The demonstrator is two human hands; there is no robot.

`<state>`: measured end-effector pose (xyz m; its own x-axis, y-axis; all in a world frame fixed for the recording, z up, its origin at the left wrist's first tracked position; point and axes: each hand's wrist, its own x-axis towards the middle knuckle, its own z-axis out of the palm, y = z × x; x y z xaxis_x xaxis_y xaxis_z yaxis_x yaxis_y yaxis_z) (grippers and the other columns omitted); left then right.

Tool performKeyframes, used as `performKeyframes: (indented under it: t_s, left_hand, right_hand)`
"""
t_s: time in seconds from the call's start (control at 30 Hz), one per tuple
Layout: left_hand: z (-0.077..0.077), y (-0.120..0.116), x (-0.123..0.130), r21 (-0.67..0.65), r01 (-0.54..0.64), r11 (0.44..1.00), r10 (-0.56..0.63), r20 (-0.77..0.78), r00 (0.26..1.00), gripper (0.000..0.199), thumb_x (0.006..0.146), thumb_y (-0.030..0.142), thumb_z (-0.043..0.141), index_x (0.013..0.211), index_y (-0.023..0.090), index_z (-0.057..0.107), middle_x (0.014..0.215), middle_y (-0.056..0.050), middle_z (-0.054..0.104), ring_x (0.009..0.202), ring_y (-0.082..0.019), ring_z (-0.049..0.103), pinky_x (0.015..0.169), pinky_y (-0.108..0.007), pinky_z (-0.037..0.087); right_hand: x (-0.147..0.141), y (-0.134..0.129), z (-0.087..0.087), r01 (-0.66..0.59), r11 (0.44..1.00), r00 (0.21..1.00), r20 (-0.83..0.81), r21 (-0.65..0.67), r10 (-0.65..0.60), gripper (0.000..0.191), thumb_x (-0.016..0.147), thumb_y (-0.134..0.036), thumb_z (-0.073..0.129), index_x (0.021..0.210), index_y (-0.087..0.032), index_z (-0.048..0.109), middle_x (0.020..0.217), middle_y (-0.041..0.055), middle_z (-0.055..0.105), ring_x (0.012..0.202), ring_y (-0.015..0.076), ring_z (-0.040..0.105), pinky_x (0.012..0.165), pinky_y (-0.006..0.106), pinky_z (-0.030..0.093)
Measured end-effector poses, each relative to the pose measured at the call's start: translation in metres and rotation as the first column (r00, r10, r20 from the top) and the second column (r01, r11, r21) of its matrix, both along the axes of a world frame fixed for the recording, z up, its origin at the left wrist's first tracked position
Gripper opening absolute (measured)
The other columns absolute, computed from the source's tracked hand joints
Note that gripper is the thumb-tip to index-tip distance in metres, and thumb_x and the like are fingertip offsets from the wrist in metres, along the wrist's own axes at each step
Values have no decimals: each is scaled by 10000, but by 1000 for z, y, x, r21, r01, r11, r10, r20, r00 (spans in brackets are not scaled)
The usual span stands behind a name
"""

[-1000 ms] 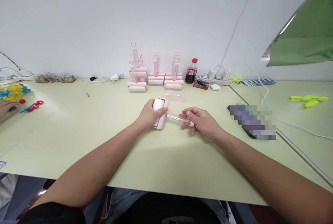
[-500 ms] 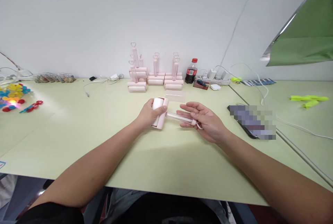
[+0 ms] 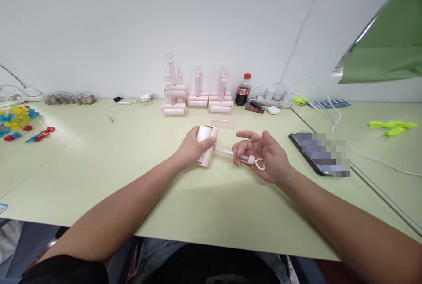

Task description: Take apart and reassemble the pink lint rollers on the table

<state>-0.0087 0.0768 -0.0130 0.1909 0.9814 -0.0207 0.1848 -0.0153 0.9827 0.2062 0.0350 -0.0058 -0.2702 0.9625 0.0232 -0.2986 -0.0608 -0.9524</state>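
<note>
A pink lint roller (image 3: 207, 154) with a white roll is held just above the table, tilted. My left hand (image 3: 193, 147) is closed around its head, thumb across the pink casing. The clear handle (image 3: 224, 151) points right and ends in a pink heart-shaped loop (image 3: 260, 164). Around this handle is my right hand (image 3: 268, 158), with thumb raised and fingers apart. Its fingertips are at the handle, perhaps touching it, but they do not grip it. A clear pinkish cover (image 3: 223, 121) lies on the table just beyond the roller.
Several similar lint rollers (image 3: 174, 110) stand by the wall, handles up. Right of them are a cola bottle (image 3: 243, 90) and a power strip (image 3: 275, 103) with chargers. A phone (image 3: 316, 154) lies right of my hand. Colourful plastic pieces (image 3: 20, 119) lie far left.
The lint roller and both hands have shifted slightly right. My right thumb has lifted off the handle, and the heart loop has turned so that its outline shows.
</note>
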Motion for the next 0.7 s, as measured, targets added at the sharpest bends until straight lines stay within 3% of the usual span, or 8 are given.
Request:
performKeyframes:
  t_s: [0.27, 0.47, 0.53, 0.6, 0.67, 0.7]
  left_hand:
    - [-4, -3, 3, 6, -17, 1000, 17, -38, 999, 471, 755, 481, 695, 1096, 204, 526, 975, -55, 660, 806, -202, 616, 666, -303, 497]
    - [-4, -2, 3, 27, -12, 1000, 14, -70, 997, 482, 746, 488, 701, 1104, 211, 535, 969, -49, 658, 822, -207, 616, 664, -300, 497]
    - [-3, 1, 1, 4, -6, 1000, 6, -32, 999, 484, 733, 490, 712, 1084, 206, 536, 946, -48, 659, 792, -200, 615, 644, -295, 494]
    - [-2, 6, -1, -21, -1, 1000, 1, 33, 999, 491, 713, 479, 734, 1065, 198, 536, 918, -46, 662, 756, -191, 617, 624, -289, 492]
    - [-2, 10, -4, -25, -16, 1000, 18, 83, 996, 500, 687, 463, 758, 1050, 194, 545, 900, -42, 665, 735, -187, 621, 614, -287, 491]
    - [-2, 12, -6, -22, -39, 999, 41, 96, 995, 500, 677, 458, 766, 1040, 192, 551, 894, -41, 666, 730, -185, 623, 611, -286, 492]
  right_hand:
    - [-2, 2, 6, 39, 997, 999, -20, -61, -41, 562, 824, -747, 422, 944, -238, 628, 473, -14, 479, 607, 212, 515, 486, 299, 426]
    - [-3, 3, -3, 44, 997, 994, -96, -70, -51, 500, 832, -679, 512, 965, -212, 634, 413, -47, 395, 559, 190, 492, 425, 264, 416]
    - [-5, 4, -5, 44, 998, 992, -119, -38, -48, 429, 832, -619, 560, 991, -226, 626, 502, -22, 512, 635, 203, 552, 454, 289, 479]
    - [-6, 6, -5, 41, 999, 994, -97, -13, -42, 327, 816, -506, 626, 1010, -243, 617, 766, 27, 660, 792, 218, 613, 520, 325, 547]
    - [-4, 9, -5, 59, 998, 998, -4, -20, -59, 269, 786, -400, 668, 1000, -244, 621, 1036, 56, 675, 912, 221, 626, 571, 336, 582]
    - [-3, 11, -5, 66, 997, 996, 70, -34, -63, 260, 776, -369, 679, 994, -237, 627, 1078, 65, 668, 902, 214, 632, 565, 322, 584]
